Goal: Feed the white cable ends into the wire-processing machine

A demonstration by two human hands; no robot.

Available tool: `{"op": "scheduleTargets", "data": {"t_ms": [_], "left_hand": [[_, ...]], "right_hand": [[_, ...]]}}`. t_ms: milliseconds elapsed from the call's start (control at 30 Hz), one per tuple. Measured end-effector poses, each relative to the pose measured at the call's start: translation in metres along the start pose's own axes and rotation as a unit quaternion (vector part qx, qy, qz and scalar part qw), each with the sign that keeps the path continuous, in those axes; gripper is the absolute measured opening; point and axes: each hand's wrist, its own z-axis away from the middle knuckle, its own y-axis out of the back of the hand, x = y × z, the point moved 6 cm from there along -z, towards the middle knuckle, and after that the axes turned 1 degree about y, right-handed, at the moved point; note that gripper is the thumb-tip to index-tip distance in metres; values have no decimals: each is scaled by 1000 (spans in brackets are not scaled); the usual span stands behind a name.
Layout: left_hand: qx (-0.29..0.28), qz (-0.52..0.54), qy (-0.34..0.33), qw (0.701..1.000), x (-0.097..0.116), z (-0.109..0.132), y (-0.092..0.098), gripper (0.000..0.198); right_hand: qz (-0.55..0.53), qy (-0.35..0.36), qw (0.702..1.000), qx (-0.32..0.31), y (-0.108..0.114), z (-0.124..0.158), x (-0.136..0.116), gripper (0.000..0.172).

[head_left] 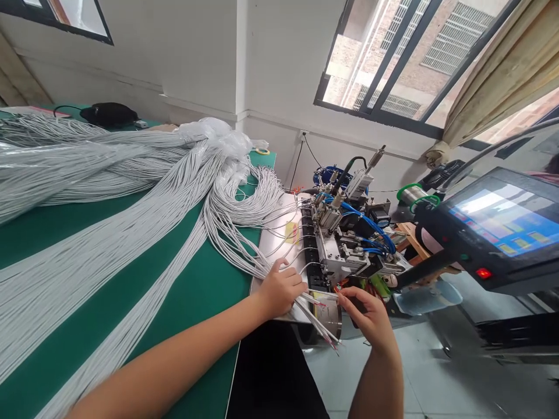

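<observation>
My left hand is closed around a bundle of grey-white cables at the front edge of a metal plate. Stripped cable ends with thin coloured wires stick out past its fingers and hang down to the right. With thumb and forefinger, my right hand pinches the tip of one cable close to the machine's front. Directly beyond both hands is a bench machine with metal cylinders and blue air hoses. Several single cables run across the plate into its black feed strip.
Long bundles of cables spread over the green table on the left, with a coiled bunch beside the plate. A control screen stands at right. Below it are a solder-wire spool and a clear plastic bin.
</observation>
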Motion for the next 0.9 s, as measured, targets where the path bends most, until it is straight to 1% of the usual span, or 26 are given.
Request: {"op": "scheduleTargets", "data": {"t_ms": [100,233,333,467,600,733,900], "left_hand": [[-26,1,1,1000,-1,-1,-4,27],[-35,4,-8,999,0,0,-2,37],[-41,-2,-16,999,3,1,0,49],[-76,-21,-6,997,4,-4,0,64],[-117,-32,-15,992,4,-14,-1,64],[-158,-39,-30,986,3,-22,-6,62],[-199,-46,-45,978,3,-27,-13,61]], "right_hand": [[-11,-15,1000,-6,-3,-4,4,23],[-33,-16,999,-7,-6,-9,2,22],[-24,-8,1000,-4,-7,-12,0,23],[0,-4,1000,19,-6,-16,5,27],[18,13,999,34,-7,-21,14,28],[32,27,998,41,-8,-25,21,27],[26,11,999,31,-15,-29,32,26]]}}
